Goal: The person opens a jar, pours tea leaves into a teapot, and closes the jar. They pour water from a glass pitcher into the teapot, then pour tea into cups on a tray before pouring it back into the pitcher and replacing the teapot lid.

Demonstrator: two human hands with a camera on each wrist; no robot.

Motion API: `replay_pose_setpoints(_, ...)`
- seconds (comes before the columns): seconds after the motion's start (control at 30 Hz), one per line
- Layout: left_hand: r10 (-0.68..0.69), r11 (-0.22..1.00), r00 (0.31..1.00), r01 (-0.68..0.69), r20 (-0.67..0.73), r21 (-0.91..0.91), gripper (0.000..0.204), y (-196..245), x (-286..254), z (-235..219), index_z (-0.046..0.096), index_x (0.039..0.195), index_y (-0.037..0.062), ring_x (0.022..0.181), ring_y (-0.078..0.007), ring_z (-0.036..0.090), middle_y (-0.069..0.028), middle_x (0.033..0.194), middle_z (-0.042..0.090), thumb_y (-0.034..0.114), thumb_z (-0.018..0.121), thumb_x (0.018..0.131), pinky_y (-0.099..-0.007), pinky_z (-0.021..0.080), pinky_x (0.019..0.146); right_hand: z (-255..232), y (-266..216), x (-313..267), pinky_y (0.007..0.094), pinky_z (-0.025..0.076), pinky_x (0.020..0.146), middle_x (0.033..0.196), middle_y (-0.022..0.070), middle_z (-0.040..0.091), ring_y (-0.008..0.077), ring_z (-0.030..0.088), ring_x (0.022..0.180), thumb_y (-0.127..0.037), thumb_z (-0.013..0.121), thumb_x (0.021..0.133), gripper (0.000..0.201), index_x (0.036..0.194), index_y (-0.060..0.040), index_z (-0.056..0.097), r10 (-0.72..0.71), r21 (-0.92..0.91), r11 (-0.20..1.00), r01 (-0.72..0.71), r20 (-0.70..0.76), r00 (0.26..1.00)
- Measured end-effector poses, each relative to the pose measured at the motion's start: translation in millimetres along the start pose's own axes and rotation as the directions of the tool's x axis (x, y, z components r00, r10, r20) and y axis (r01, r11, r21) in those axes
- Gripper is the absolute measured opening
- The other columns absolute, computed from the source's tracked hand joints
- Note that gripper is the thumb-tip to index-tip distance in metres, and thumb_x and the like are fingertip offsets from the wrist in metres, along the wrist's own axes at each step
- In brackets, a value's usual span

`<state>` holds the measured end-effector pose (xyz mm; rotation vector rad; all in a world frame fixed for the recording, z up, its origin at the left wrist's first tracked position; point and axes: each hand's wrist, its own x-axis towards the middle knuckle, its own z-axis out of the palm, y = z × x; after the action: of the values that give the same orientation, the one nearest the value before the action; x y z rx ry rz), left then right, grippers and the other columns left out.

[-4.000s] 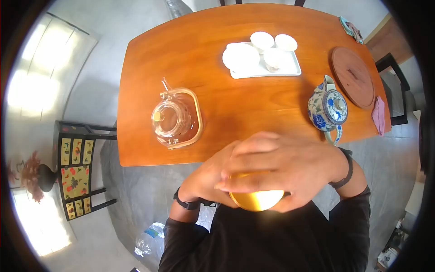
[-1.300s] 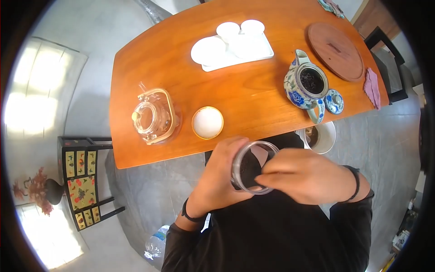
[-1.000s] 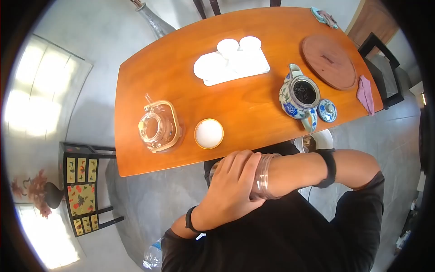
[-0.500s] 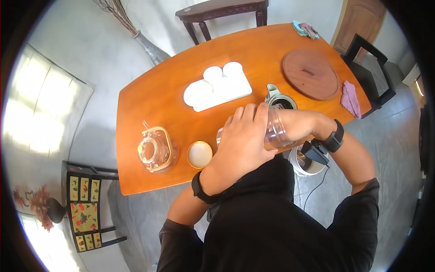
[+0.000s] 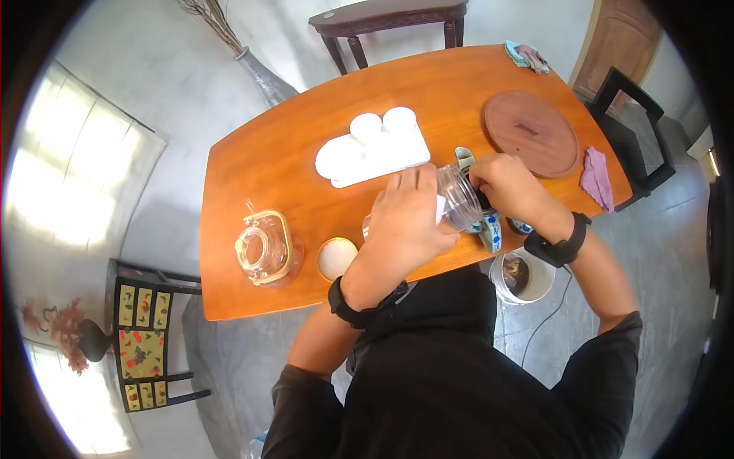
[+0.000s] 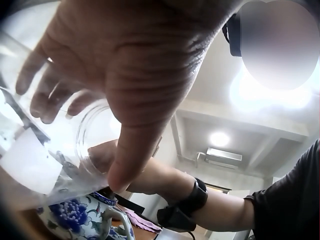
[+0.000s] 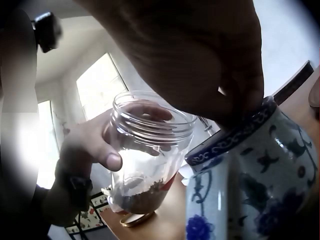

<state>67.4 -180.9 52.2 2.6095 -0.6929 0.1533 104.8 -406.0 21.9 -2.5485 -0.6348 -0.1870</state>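
Note:
My left hand grips a clear screw-neck jar, tilted with its mouth toward the blue-and-white teapot. In the right wrist view, dark loose tea leaves lie at the bottom of the jar. My right hand is over the teapot's uncovered mouth, fingers bent down at its rim; the fingertips are hidden inside, so I cannot tell whether they hold anything. The patterned teapot lid lies beside the teapot's handle. A gold-rimmed white jar lid rests on the table near my left wrist.
A glass kettle with a looped handle stands at the table's left. White cups sit on a white tray farther back. At the right are a round wooden board and a pink cloth. A white bucket stands below the front edge.
The gold jar lid came off and the teapot lid was set aside. My right hand reached into the jar, then left it for the teapot's mouth. The jar moved over the table toward the teapot.

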Motion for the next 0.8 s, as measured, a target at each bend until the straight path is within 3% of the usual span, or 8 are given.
replay_pose_setpoints(0.07,-0.008,1.0,1.0,0.007,0.019,0.011,0.082,3,0,0,0.05,0.131,-0.0018,0.112,-0.0361,0.058,-0.0183,0.116,0.06,0.03,0.087,0.065,-0.044,0.051,0.094,5,4,3,0.0436,0.053,0.071,0.083,0.0164,0.067,0.0384,0.065,0.079,0.002,0.065,0.075,0.009,0.084,-0.0007,0.068,-0.18,-0.133,0.973,0.19,0.085,0.98)
replay_pose_setpoints(0.2,-0.013,0.999,0.999,0.012,0.036,0.033,0.081,4,3,-1,0.051,0.13,-0.0015,0.112,-0.0359,0.059,-0.018,0.115,0.06,0.03,0.087,0.065,-0.0436,0.052,0.092,-9,-4,4,0.0487,0.051,0.072,0.084,0.018,0.068,0.0388,0.067,0.084,0.001,0.066,0.077,0.006,0.082,-0.0015,0.067,-0.172,-0.088,0.979,0.183,0.119,0.978)
replay_pose_setpoints(0.3,-0.009,0.999,1.0,0.009,-0.014,0.032,0.079,1,1,1,0.051,0.128,-0.0011,0.111,-0.0362,0.059,-0.0178,0.115,0.06,0.028,0.087,0.064,-0.0438,0.052,0.092,-26,-30,2,0.0449,0.051,0.07,0.085,0.0189,0.067,0.0383,0.065,0.083,-0.001,0.065,0.08,0.005,0.084,-0.0007,0.067,-0.121,0.011,0.993,0.121,-0.046,0.992)
replay_pose_setpoints(0.4,-0.007,1.0,1.0,0.008,0.026,-0.026,0.079,3,1,-2,0.052,0.128,-0.0015,0.11,-0.0356,0.059,-0.0175,0.115,0.06,0.025,0.088,0.063,-0.0436,0.052,0.092,-24,-44,0,0.0395,0.049,0.066,0.08,0.0151,0.066,0.0308,0.063,0.073,-0.002,0.065,0.081,0.005,0.086,-0.0007,0.068,-0.168,0.417,0.904,0.101,0.127,0.978)
replay_pose_setpoints(0.47,0.043,0.999,0.999,-0.043,0.015,-0.032,0.079,6,0,-3,0.052,0.128,-0.0015,0.11,-0.0351,0.058,-0.0169,0.115,0.06,0.024,0.088,0.062,-0.0434,0.052,0.092,-20,-36,11,0.0351,0.045,0.061,0.073,0.0073,0.063,0.0204,0.055,0.065,-0.001,0.065,0.082,0.005,0.087,-0.0006,0.067,-0.223,0.711,0.675,-0.197,0.451,0.864)
replay_pose_setpoints(0.5,0.076,0.996,0.997,-0.076,-0.006,-0.039,0.079,7,-1,-4,0.052,0.128,-0.0014,0.11,-0.0345,0.058,-0.0162,0.114,0.06,0.023,0.088,0.062,-0.0431,0.052,0.092,-15,-29,21,0.0332,0.044,0.06,0.074,0.0018,0.062,0.013,0.052,0.066,-0.005,0.068,0.084,0.006,0.087,-0.0004,0.068,-0.396,0.746,0.661,-0.083,0.441,0.806)
replay_pose_setpoints(0.6,0.16,0.987,0.983,-0.157,-0.087,0.037,0.078,13,0,-4,0.053,0.128,-0.0002,0.11,-0.0335,0.056,-0.0146,0.114,0.06,0.022,0.087,0.061,-0.0427,0.051,0.092,6,-21,32,0.0323,0.045,0.061,0.077,0.0024,0.063,0.0132,0.053,0.069,-0.01,0.073,0.083,0.011,0.088,-0.0011,0.069,-0.353,0.546,0.836,-0.042,0.597,0.72)
replay_pose_setpoints(0.8,0.093,0.996,0.995,-0.093,-0.023,-0.001,0.073,15,3,-12,0.055,0.123,-0.0008,0.108,-0.035,0.056,-0.0161,0.111,0.06,0.017,0.086,0.058,-0.0444,0.05,0.092,4,-29,28,0.0328,0.045,0.061,0.076,0.0035,0.063,0.0137,0.054,0.069,-0.012,0.075,0.082,0.013,0.087,-0.0015,0.069,-0.299,0.564,0.82,-0.096,0.565,0.769)
